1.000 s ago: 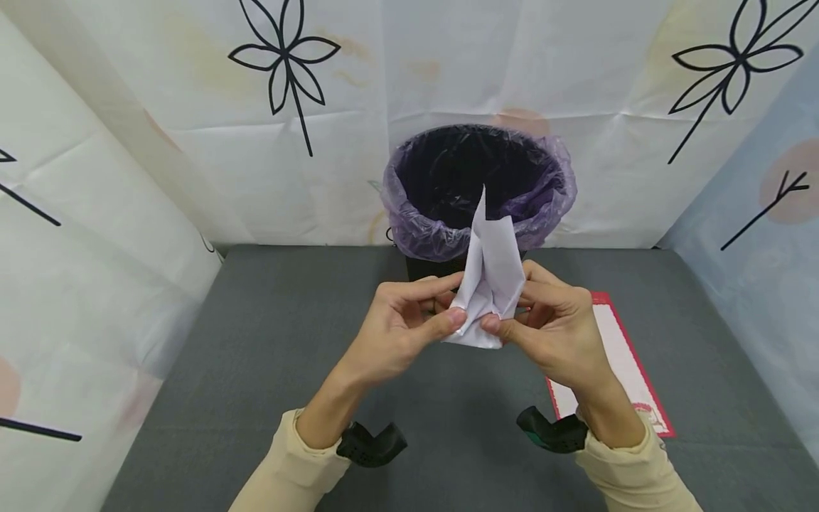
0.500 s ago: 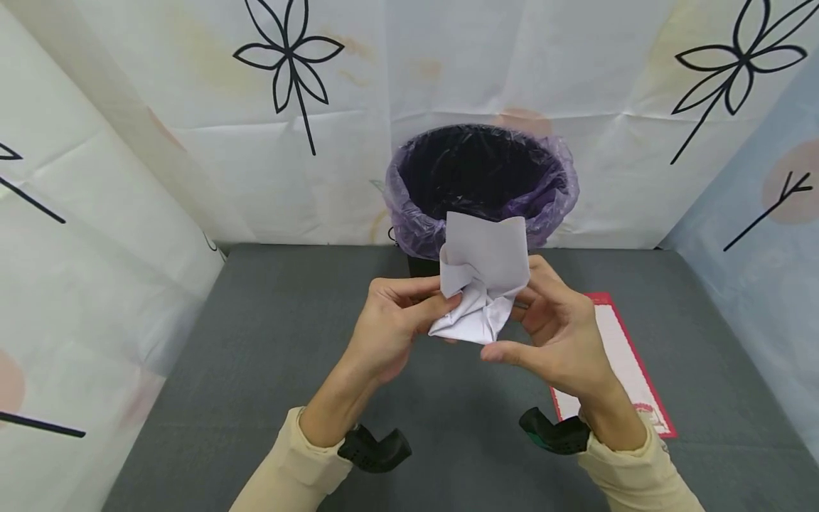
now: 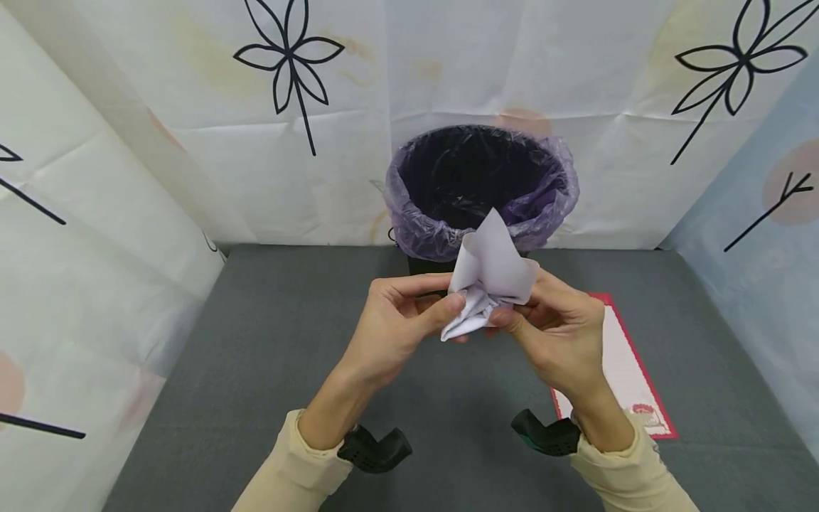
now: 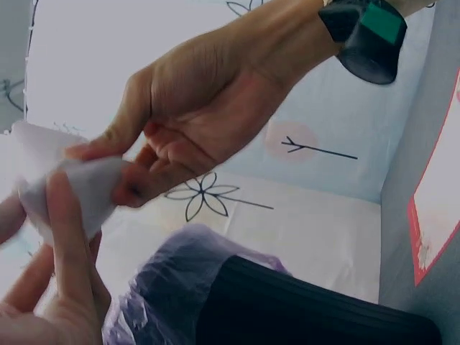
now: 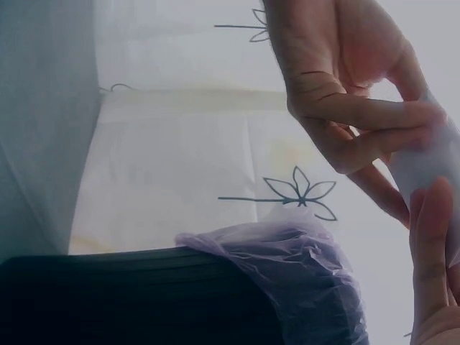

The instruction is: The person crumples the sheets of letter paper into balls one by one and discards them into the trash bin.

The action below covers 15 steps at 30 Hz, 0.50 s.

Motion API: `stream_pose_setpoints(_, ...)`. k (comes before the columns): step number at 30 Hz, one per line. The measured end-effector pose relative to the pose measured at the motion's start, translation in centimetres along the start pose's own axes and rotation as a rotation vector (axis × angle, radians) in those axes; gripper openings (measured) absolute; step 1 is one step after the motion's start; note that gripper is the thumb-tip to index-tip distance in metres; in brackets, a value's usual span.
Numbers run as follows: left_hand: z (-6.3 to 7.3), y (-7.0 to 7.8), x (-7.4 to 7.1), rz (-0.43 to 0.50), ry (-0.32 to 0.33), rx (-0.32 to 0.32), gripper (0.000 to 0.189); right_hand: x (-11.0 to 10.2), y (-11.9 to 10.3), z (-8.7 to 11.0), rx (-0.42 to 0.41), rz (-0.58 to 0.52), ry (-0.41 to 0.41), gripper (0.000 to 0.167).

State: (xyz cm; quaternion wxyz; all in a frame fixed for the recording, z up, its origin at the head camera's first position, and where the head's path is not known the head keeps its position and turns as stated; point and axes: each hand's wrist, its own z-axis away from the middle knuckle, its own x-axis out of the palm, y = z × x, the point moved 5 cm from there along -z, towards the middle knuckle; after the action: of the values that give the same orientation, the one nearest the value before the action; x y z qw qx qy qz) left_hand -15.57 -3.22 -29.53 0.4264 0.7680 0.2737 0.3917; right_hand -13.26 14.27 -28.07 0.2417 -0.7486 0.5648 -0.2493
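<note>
paper (image 3: 491, 259) is held up above the grey table (image 3: 256, 355), white, folded and creased, with a pointed top and a lower part which is crumpled. from where i stand, both hands have it in their grip: the left hand (image 3: 393, 327) pinches its left side, with the thumb in front, and the right hand (image 3: 566, 338) pinches its right side, with the thumb pressed low on the creased part. some fingers are hidden behind it. on each wrist sits a black device (image 3: 375, 449), just beside the pale sleeve (image 3: 288, 462). beyond the hands is a black bin (image 3: 424, 267), near the white cloth (image 3: 320, 192) with flower drawings; a purple bag (image 3: 416, 227) lines it and hangs over its rim. in the head view the paper covers a part of this bag, but the left wrist view shows them apart. to the right, a red-edged card (image 3: 630, 370) lies flat, partly hidden by the right hand and its wrist.
</note>
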Motion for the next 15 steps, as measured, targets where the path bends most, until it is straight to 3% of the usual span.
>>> stream_pose_setpoints(3,0.0,0.1,0.1,0.025,-0.133,0.029,0.075,-0.3,0.0,-0.1,0.028,-0.031,0.012,0.031)
stream_pose_setpoints(7,0.0,0.1,0.3,0.038,-0.265,0.088,0.07,-0.6,0.2,-0.3,0.08,-0.088,0.017,0.03)
stream_pose_setpoints(11,0.0,0.0,0.8,-0.03,-0.241,0.196,0.068,-0.6,0.2,-0.4,0.12,-0.107,0.033,0.024)
stream_pose_setpoints(15,0.1,0.1,1.2,-0.154,-0.168,0.297,0.072,-0.5,-0.1,-0.3,0.117,0.0,0.064,0.022)
